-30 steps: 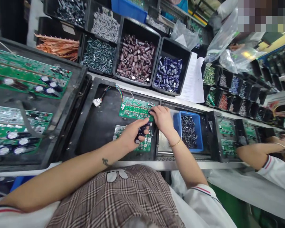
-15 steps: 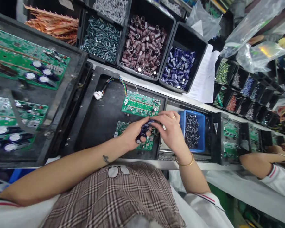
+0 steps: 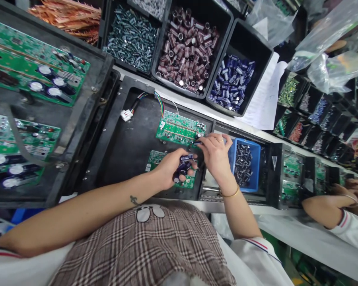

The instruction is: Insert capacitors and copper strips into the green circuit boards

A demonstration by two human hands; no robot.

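Observation:
Several dark blue capacitors (image 3: 183, 167) lie in my left hand (image 3: 173, 169), its fingers curled around them over the lower green circuit board (image 3: 155, 158). My right hand (image 3: 216, 155) pinches one dark capacitor (image 3: 198, 143) at the lower right corner of the upper green circuit board (image 3: 179, 129). Both boards sit in a black tray (image 3: 122, 159). Coloured wires with a white connector (image 3: 127, 115) run from the upper board.
Behind the tray stand black bins of brown capacitors (image 3: 187, 51), blue capacitors (image 3: 234, 81) and green parts (image 3: 133, 37). A blue bin (image 3: 258, 167) is right of my right hand. Larger boards (image 3: 24, 59) lie at left. Another person's arm (image 3: 322, 208) is at far right.
My hands have moved apart. The right hand has shifted up to the upper board's corner with a capacitor; the left stays over the lower board. The view has shifted slightly.

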